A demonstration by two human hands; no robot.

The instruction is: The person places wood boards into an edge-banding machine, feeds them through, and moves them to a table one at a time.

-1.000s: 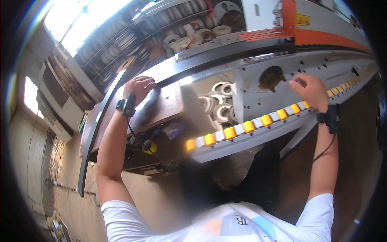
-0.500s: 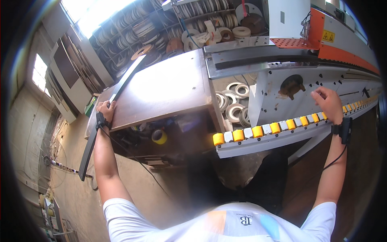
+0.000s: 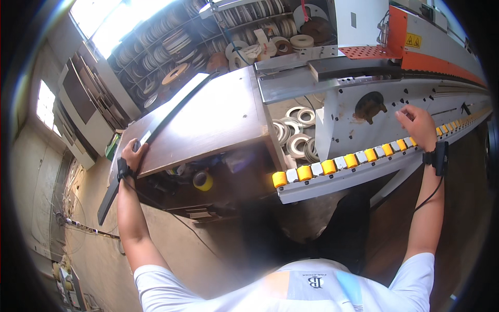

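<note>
A long, narrow dark board (image 3: 171, 115) lies slantwise across the brown cabinet top (image 3: 223, 112), its near end sticking out past the left edge. My left hand (image 3: 134, 156) grips this board near the cabinet's front left corner, thumb apart from the fingers on its upper side. On the right, my right hand (image 3: 420, 127) hovers over the rail of yellow and grey rollers (image 3: 351, 160). Its fingers are loosely bent and apart, with nothing visible in them. The end of a brown panel (image 3: 313, 71) shows in the metal guide of the machine (image 3: 397, 31).
Rolls of edge banding (image 3: 299, 143) lie between cabinet and machine. More rolls fill the rack (image 3: 176, 44) at the back. Beneath the cabinet top sits a yellow tape roll (image 3: 202, 181). Large panels (image 3: 86, 99) lean at the left wall. A cable hangs from my left wrist.
The panel in the machine guide has slid right, away from the guide's left end. My left hand has shifted slightly down and left with the board. My right hand has barely moved.
</note>
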